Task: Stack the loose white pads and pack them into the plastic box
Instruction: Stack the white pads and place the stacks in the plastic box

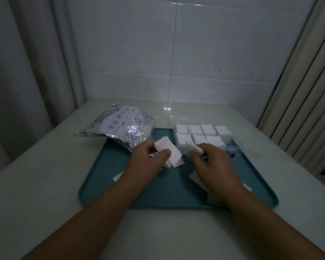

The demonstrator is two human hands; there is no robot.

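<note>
Over the teal plastic tray [105, 184], the left hand [148, 158] grips a fanned stack of white square pads [170, 153], while the right hand [212, 164] pinches a single white pad [192, 148] just beside the clear plastic compartment box [204, 136], its cells already filled with pads.

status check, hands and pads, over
Left hand grips pad stack. Right hand pinches a pad. Plastic box nearly full. Nothing in the way.

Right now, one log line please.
left hand: holds pad stack | right hand: pinches pad | plastic box: part filled | tray: loose pads left
</note>
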